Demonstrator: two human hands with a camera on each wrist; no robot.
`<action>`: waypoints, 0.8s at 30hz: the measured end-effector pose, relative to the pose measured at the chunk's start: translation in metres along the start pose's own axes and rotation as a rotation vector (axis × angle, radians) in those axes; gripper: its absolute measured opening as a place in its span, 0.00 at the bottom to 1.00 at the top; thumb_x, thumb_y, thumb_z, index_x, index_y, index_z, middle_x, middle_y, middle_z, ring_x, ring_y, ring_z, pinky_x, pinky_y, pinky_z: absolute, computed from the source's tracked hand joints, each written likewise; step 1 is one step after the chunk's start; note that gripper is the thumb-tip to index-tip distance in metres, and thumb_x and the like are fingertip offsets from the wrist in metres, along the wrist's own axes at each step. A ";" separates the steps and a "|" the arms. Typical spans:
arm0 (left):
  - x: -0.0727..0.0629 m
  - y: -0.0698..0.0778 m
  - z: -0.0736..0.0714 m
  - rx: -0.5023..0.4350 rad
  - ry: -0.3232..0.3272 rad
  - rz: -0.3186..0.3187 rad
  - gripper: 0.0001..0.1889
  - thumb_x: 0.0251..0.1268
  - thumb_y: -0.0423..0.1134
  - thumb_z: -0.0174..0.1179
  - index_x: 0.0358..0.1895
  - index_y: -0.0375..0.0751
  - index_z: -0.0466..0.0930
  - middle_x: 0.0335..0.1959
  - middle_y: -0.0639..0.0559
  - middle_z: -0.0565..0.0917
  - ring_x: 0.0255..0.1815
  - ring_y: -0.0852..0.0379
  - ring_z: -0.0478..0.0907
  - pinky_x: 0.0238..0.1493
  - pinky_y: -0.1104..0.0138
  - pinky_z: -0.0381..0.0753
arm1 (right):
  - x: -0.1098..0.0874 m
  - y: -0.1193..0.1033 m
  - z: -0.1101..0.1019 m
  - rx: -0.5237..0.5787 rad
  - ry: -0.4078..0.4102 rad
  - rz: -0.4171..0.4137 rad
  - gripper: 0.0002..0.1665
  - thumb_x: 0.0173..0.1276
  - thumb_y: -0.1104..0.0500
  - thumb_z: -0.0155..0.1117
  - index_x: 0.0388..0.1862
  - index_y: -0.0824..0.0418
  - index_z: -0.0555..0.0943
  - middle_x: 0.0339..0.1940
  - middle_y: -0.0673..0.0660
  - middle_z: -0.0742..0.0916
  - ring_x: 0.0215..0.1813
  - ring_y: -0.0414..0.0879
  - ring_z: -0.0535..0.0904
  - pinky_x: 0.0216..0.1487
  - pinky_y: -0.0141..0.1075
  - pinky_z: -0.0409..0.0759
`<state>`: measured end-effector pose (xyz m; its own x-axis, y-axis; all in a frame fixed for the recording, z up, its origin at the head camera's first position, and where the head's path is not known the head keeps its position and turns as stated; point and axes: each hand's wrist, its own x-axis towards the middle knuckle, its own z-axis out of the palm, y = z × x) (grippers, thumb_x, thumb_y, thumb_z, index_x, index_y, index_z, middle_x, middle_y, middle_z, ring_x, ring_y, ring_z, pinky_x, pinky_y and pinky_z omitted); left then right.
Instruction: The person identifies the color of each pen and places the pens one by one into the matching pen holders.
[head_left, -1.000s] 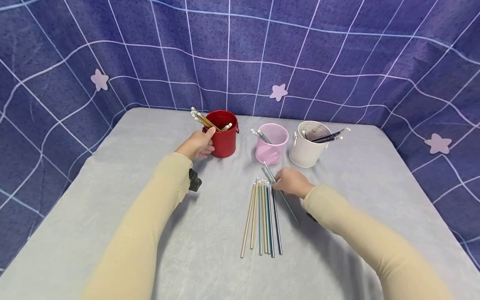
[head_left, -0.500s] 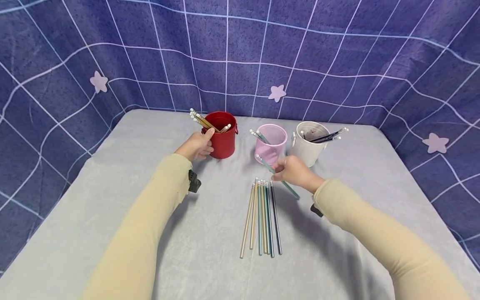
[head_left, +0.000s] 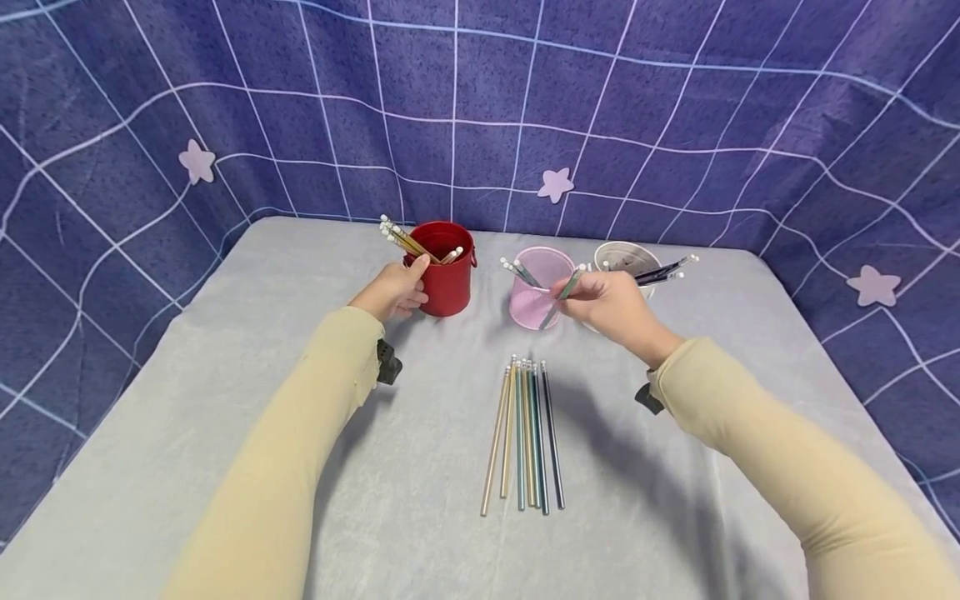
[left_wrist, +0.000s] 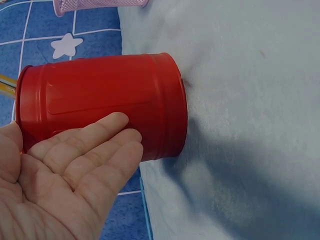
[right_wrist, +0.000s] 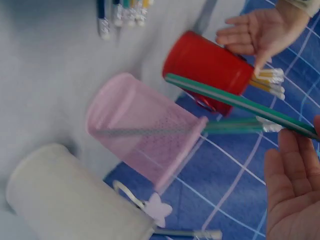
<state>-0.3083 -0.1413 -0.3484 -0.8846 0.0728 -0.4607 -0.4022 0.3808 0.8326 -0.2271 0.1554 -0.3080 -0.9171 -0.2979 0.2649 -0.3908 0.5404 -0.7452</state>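
Across the middle and lower frame of the head view, a surface [head_left: 225,392] covered in pale gray cloth extends to a far edge below a blue-purple fabric backdrop [head_left: 420,92]. The backdrop encloses the left, upper and right of the frame; it carries a light grid and 3 pale stars [head_left: 555,185]. Shadows of both arms fall on the cloth.

Left hand [head_left: 393,290], left of center: fingers extended along the side of the red bucket [head_left: 447,292], thumb at its rim. The bucket stands upright at upper center and contains gold pencils [head_left: 411,242].

Right hand [head_left: 611,307], right of center: thumb and fingers pinch 1 green pencil [right_wrist: 230,101]. In the head view, this pencil is tilted in front of the pink mesh cup [head_left: 527,307], eraser end toward the upper right. Contact with the cup cannot be determined. The cup holds other green pencils; the white bucket [right_wrist: 75,200], partly behind the right hand, holds dark pencils [head_left: 660,273].

At lower center, a row of pencils [head_left: 528,442] in gold, teal and dark blue lies lengthwise, eraser ends toward the containers.
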 end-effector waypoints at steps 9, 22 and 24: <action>0.003 0.000 0.000 0.008 0.004 -0.005 0.38 0.77 0.57 0.33 0.68 0.21 0.56 0.63 0.31 0.70 0.68 0.40 0.64 0.66 0.51 0.64 | 0.010 -0.016 -0.028 -0.021 0.142 -0.077 0.08 0.57 0.72 0.65 0.37 0.73 0.85 0.37 0.65 0.88 0.33 0.27 0.81 0.37 0.22 0.78; 0.003 0.002 0.000 0.013 -0.022 -0.012 0.39 0.77 0.57 0.31 0.68 0.19 0.54 0.66 0.29 0.66 0.68 0.38 0.63 0.65 0.50 0.64 | 0.021 -0.022 -0.041 0.016 0.228 -0.005 0.10 0.59 0.68 0.64 0.41 0.70 0.85 0.32 0.52 0.89 0.32 0.26 0.79 0.28 0.22 0.75; 0.003 0.002 0.001 0.011 -0.026 -0.011 0.39 0.76 0.57 0.31 0.68 0.19 0.54 0.67 0.28 0.65 0.68 0.37 0.62 0.66 0.50 0.64 | 0.026 -0.018 -0.039 -0.025 0.230 -0.007 0.09 0.60 0.68 0.64 0.39 0.71 0.85 0.37 0.59 0.89 0.32 0.24 0.78 0.30 0.21 0.74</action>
<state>-0.3121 -0.1395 -0.3482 -0.8736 0.0921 -0.4778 -0.4094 0.3919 0.8239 -0.2467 0.1682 -0.2641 -0.9071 -0.1164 0.4046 -0.3966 0.5587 -0.7284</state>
